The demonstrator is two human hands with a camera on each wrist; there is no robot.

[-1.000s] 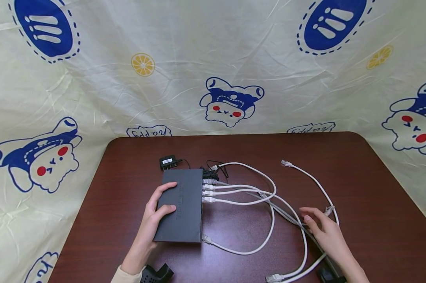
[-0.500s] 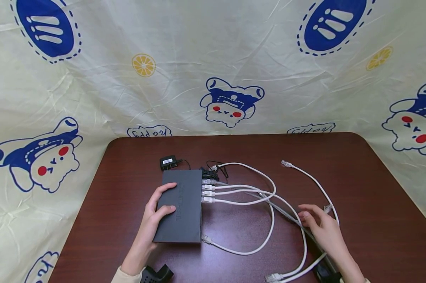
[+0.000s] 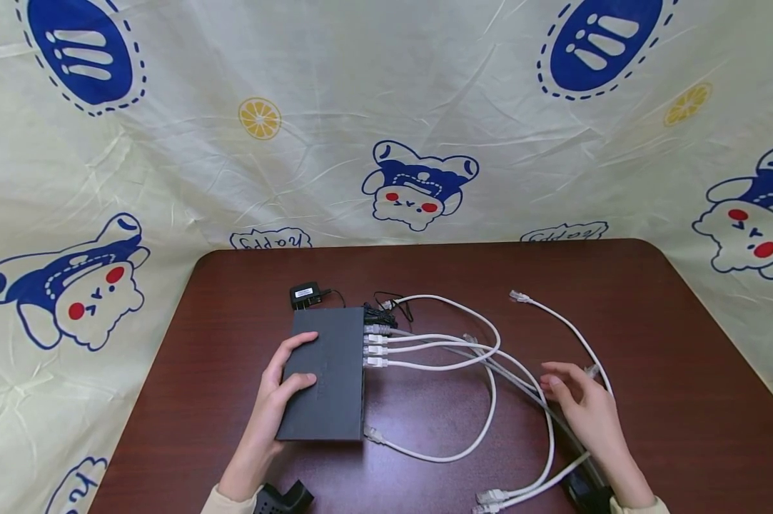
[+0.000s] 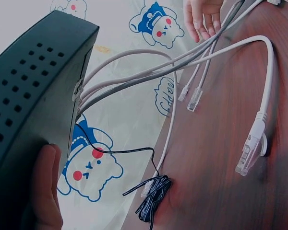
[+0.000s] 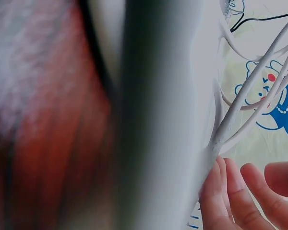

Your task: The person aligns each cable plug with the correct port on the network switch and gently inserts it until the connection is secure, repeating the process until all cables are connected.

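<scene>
My left hand (image 3: pixel 273 403) grips the left side of a dark grey network switch (image 3: pixel 325 385), thumb and a finger on its top; its vented side (image 4: pixel 24 81) shows in the left wrist view. Several white network cables (image 3: pixel 437 368) and a grey one come from the switch's right side. My right hand (image 3: pixel 588 410), fingers loosely bent and apart, hovers beside the cables at the right, its fingertips close to the grey cable (image 3: pixel 514 378). In the right wrist view, blurred white cable passes in front of the fingers (image 5: pixel 237 184), with nothing pinched between thumb and fingers.
A black power adapter (image 3: pixel 305 294) and bundled black cord (image 3: pixel 381 315) lie behind the switch. One loose clear plug (image 3: pixel 519 297) points left at the back right; more plugs (image 3: pixel 492 497) lie at the front of the brown table (image 3: pixel 187 400). A patterned sheet (image 3: pixel 335 178) hangs behind.
My right hand has shifted slightly up and left. The cable ends at the front have slid left, and two plugs now show apart there. The left hand and switch have barely moved.
</scene>
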